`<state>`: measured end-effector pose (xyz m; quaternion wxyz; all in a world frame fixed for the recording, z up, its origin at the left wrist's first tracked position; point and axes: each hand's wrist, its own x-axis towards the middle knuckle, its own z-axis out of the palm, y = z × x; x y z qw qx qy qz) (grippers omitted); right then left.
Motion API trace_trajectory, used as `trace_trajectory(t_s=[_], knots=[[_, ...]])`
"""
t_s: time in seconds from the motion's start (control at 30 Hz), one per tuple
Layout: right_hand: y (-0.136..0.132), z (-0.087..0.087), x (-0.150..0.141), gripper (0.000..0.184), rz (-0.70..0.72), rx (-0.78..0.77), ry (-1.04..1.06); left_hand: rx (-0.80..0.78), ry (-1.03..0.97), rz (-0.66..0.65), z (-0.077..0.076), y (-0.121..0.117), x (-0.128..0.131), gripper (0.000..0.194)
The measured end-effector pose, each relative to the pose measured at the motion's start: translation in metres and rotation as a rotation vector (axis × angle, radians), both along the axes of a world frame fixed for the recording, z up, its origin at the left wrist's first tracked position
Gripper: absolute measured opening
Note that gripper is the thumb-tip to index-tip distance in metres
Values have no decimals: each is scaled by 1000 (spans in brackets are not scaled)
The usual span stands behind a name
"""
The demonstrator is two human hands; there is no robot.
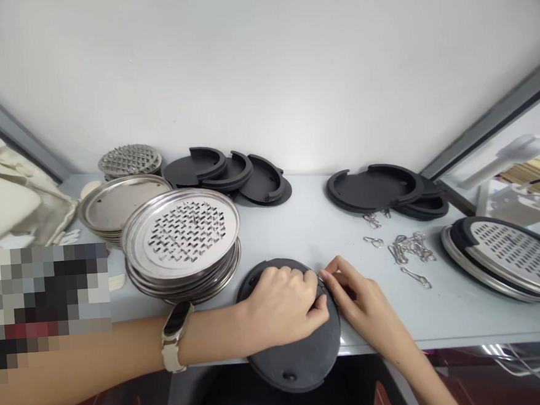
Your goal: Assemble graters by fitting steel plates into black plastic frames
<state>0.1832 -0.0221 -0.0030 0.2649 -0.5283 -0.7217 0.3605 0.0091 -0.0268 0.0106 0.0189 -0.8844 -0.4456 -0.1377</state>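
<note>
A round black plastic plate (294, 360) lies at the table's front edge, its near part sticking out past it. My left hand (284, 303) rests on top of the plate, fingers curled into a fist; what they hold, if anything, is hidden. At the plate's right rim, my right hand (357, 298) pinches with thumb and forefinger, and a small shiny bit of metal shows at the fingertips. I cannot make out its full shape. Loose wire clips (412, 248) lie to the right of that hand.
Left of the plate stands a stack of round metal grater discs (186, 233), with plain metal discs (126, 200) behind. Black round holders (262, 181) overlap at the back, and another black holder (375, 189) sits further right. Assembled graters (519, 259) are piled at the right.
</note>
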Motion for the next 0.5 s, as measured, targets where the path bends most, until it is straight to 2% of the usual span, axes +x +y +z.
trace_trajectory(t_s=[0.5], knots=[[-2,-1,0,13,45,39,14,-77,8,12,5,0,0,24]])
